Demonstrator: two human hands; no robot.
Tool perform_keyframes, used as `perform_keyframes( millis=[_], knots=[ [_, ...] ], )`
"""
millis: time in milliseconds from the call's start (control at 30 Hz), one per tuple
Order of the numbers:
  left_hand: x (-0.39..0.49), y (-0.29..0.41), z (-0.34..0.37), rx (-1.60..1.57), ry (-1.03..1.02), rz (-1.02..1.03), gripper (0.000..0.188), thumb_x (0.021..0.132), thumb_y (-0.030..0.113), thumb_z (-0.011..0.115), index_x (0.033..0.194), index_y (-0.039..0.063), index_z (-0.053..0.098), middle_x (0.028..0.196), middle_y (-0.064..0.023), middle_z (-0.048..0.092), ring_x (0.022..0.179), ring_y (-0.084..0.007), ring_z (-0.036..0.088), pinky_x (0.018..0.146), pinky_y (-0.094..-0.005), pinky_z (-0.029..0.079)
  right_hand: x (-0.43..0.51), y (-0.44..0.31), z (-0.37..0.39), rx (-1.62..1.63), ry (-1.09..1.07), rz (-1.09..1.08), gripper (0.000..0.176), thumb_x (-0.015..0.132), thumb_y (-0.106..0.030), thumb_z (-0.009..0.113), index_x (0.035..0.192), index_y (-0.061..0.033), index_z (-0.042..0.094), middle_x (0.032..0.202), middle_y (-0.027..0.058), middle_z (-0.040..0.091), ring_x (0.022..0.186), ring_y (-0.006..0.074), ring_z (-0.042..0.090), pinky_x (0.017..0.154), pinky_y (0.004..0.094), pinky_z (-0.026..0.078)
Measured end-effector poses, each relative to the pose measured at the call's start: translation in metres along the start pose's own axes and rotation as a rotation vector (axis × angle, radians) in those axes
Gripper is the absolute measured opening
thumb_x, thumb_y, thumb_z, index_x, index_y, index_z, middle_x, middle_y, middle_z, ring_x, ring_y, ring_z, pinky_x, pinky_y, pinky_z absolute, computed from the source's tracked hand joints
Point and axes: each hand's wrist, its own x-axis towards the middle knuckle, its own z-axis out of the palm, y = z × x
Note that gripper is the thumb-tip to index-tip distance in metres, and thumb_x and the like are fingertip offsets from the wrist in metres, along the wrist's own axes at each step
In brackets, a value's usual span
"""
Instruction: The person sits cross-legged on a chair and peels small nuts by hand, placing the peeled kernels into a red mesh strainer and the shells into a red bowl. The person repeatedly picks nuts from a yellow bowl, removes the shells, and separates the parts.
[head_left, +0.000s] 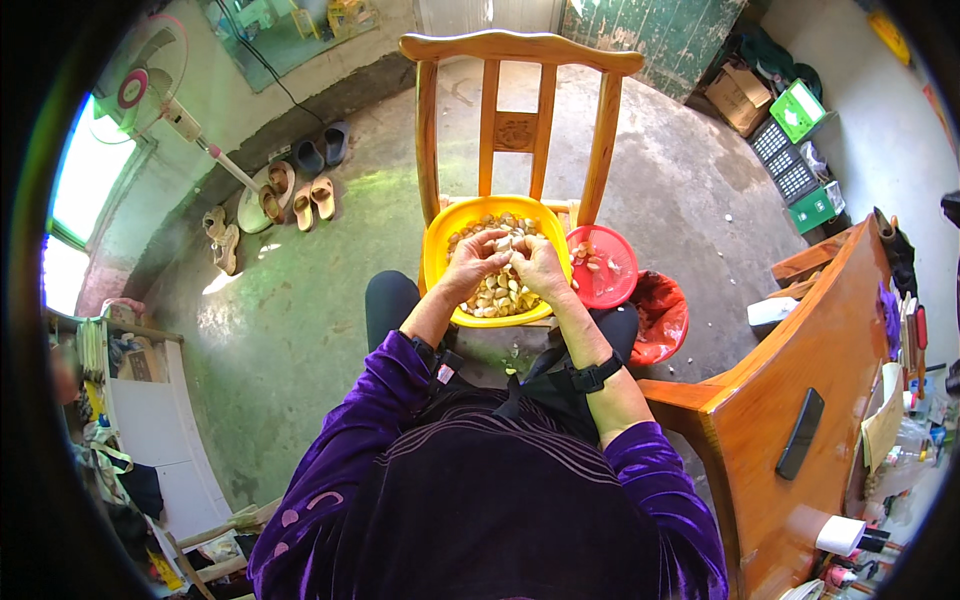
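Note:
A yellow plastic basin (495, 321) full of garlic cloves (499, 296) rests on the seat of a wooden chair (523, 46). Over the basin, my left hand (474, 262) and my right hand (538, 264) meet at the fingertips. Between them is a small pale piece, probably a garlic clove; the fingers partly hide it, and which hand bears it is hard to tell. Beside the basin, on the right, a pink-red plastic basket (611, 281) holds a few cloves and bits of skin.
A bin with a red plastic liner (664, 322) stands right of my knee. Further right, a wooden table (787, 375) carries a mobile phone (800, 433) and a paper roll (840, 535). Slippers (322, 197) and a standing fan (180, 120) are at the left wall.

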Motion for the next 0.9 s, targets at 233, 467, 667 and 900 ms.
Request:
perform_keyframes(
  millis=[233,467,667,900],
  knots=[
    [-0.006,0.01,0.014,-0.181,-0.008,-0.02,0.039,0.083,0.01,0.065,0.118,0.006,0.05,0.098,-0.0065,0.061,0.08,-0.011,0.059,0.067,-0.0223,0.047,-0.001,-0.005,-0.002,0.942,-0.144,0.359,0.011,0.087,-0.009,0.045,0.086,-0.0053,0.056,0.066,0.0014,0.056,0.049,0.0091,0.051,0.043,0.0212,0.043],
    [-0.001,0.002,0.012,0.089,0.082,0.142,0.039,0.079,0.005,0.068,0.113,0.006,0.05,0.094,-0.0065,0.061,0.081,-0.0123,0.061,0.067,-0.0239,0.049,0.001,-0.012,-0.008,0.642,-0.055,0.275,0.011,0.09,-0.017,0.053,0.085,-0.0068,0.055,0.065,-0.0019,0.055,0.047,0.0052,0.047,0.043,0.0185,0.04],
    [-0.001,0.0,0.007,0.07,0.091,0.078,0.039,0.077,0.003,0.068,0.111,0.006,0.05,0.089,-0.0062,0.061,0.076,-0.0123,0.06,0.062,-0.0235,0.049,0.002,-0.007,-0.006,0.891,-0.116,0.364,0.012,0.088,-0.017,0.059,0.08,-0.0085,0.057,0.064,-0.0026,0.053,0.046,0.0053,0.045,0.044,0.0176,0.039],
    [-0.003,-0.003,0.003,-0.149,0.153,0.103,0.042,0.079,0.002,0.065,0.118,0.007,0.05,0.087,-0.0061,0.061,0.074,-0.0139,0.059,0.063,-0.0248,0.049,-0.003,-0.01,-0.006,1.027,-0.108,0.359,0.014,0.088,-0.018,0.059,0.079,-0.0087,0.056,0.059,-0.0043,0.049,0.042,0.0031,0.038,0.037,0.0182,0.029]
  ],
)
